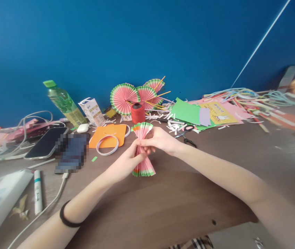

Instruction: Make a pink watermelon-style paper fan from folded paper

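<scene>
Both hands meet on one piece of pleated paper (143,128), pink with green edges, which stands fanned out above and below the grip. The left hand (129,157) is closed around its narrow waist, thumb across the folds; the right hand (159,139) pinches the same waist from the other side. The step in hand looks like gathering the pleats at the middle; the next move seems to call for a firm pinch there, so the folds don't slip apart.

Just beyond the grip stands a red spool of thread (138,114), with finished-looking paper fans (122,98) behind it. Left of the grip, a tape roll (108,154) overlaps an orange sheet (121,132); to its right lie scissors (189,141). The brown tabletop (163,200) runs back to a blue wall (147,41).
</scene>
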A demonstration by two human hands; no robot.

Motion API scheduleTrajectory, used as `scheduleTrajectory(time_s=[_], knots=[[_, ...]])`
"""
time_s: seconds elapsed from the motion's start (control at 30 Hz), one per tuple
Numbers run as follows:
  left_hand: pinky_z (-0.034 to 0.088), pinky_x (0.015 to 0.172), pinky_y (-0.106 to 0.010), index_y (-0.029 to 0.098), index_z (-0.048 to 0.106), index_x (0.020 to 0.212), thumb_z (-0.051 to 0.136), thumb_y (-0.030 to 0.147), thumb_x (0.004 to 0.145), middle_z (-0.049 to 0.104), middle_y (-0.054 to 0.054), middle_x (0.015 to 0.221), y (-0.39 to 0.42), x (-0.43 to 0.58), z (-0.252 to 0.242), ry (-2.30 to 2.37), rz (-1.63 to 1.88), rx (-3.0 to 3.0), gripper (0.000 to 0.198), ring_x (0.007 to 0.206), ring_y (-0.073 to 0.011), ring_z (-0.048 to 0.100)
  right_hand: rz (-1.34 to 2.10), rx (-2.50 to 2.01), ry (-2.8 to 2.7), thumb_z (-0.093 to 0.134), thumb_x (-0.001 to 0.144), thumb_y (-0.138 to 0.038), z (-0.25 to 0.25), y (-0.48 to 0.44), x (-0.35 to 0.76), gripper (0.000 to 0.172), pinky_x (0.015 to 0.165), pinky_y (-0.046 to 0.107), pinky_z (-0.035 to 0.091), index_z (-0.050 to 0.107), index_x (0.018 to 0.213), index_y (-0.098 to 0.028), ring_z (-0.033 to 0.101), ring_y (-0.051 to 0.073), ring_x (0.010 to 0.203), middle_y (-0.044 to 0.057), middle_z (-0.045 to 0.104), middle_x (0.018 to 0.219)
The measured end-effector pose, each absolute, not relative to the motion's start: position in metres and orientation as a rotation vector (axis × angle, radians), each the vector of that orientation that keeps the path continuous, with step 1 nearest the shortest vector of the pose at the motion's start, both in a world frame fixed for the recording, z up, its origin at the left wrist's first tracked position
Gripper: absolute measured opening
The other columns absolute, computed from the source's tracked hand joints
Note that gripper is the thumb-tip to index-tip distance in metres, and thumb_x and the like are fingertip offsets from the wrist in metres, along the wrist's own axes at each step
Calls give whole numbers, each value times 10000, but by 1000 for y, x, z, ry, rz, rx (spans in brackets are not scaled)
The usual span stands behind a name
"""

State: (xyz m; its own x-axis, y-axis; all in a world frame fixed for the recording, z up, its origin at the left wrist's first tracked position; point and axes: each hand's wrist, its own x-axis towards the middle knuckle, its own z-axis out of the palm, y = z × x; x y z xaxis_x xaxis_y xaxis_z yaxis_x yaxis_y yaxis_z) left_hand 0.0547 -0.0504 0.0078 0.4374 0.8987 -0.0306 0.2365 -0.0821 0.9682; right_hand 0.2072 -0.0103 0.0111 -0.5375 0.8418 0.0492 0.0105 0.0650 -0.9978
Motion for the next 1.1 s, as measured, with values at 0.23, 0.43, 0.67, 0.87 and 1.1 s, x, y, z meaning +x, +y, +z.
scheduleTrajectory(time_s=[0.23,0.43,0.67,0.87,1.1], knots=[[444,570,-221,158,461,914,402,61,688,557,-4,763,-54,54,17,978,637,1470,253,653,-110,554,1522,-822,-1700,733,621,-239,12,-4,212,269,708,282,445,576,821,-151,586,132,703,-7,623,722],[376,467,-194,192,399,1088,387,59,679,502,36,728,-53,51,16,913,610,1401,430,529,-69,484,1642,-682,-1648,751,611,-246,9,7,219,285,746,282,426,556,799,-157,561,121,744,-15,590,754],[363,445,-176,213,343,1167,355,44,669,479,35,748,-51,50,13,915,595,1431,526,546,-66,475,1691,-617,-1574,725,652,-223,9,15,224,220,822,273,420,577,796,-149,559,104,810,-5,586,822],[362,449,-178,224,362,1163,374,50,650,491,29,761,-49,49,9,906,653,1409,543,583,-79,476,1720,-555,-1534,733,649,-269,11,13,224,298,841,299,422,585,885,-163,570,132,881,21,611,907],[402,499,-200,208,407,1133,409,75,688,520,19,793,-49,49,6,916,667,1407,465,613,-86,508,1682,-580,-1456,713,664,-326,12,13,221,268,738,277,425,565,826,-173,574,115,746,3,622,802]])
